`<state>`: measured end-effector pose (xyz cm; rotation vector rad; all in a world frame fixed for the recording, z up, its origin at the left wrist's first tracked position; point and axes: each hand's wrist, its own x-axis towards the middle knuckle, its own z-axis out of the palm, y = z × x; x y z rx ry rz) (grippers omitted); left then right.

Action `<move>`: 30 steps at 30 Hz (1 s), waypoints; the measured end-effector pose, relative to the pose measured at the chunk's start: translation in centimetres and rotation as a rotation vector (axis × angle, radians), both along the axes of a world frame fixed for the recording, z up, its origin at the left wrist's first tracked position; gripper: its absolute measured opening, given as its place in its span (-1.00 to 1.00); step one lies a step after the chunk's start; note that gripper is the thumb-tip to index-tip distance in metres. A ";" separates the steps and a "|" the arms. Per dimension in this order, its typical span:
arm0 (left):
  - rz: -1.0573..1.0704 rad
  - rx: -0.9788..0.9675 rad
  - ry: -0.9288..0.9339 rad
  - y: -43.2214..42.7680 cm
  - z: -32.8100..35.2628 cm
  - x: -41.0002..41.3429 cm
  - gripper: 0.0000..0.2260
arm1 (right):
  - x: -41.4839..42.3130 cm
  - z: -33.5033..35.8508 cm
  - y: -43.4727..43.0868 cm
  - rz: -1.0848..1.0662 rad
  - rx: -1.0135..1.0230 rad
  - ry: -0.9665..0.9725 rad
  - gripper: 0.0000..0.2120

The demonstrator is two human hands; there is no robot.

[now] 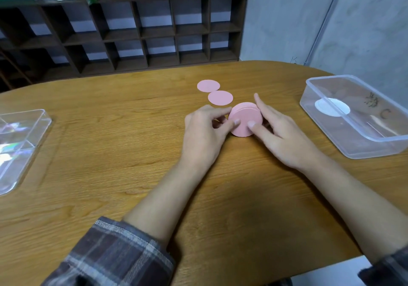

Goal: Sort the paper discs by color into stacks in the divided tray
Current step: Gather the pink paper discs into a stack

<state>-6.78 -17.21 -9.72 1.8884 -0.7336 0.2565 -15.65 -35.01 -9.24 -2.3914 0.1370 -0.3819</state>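
Observation:
A stack of pink paper discs (244, 117) is tilted up on edge on the wooden table (110, 153), near its middle. My left hand (205, 131) grips its left side and my right hand (278, 131) grips its right side, thumbs on the front face. Two single pink discs lie flat just beyond: one (220, 98) close to the stack, another (208, 85) farther back. The clear divided tray (19, 144) sits at the left edge of the table, with nothing visible in it.
A clear plastic bin (357, 117) stands at the right with a white disc (332, 107) inside. A dark cubby shelf (132, 33) with plants on top runs along the back wall. Plaid sleeves cover both forearms low in view.

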 end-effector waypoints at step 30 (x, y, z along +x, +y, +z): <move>0.035 0.577 -0.093 -2.8 -0.8 9.0 -0.46 | 1.1 -1.0 -1.9 -0.298 0.147 -0.149 -0.75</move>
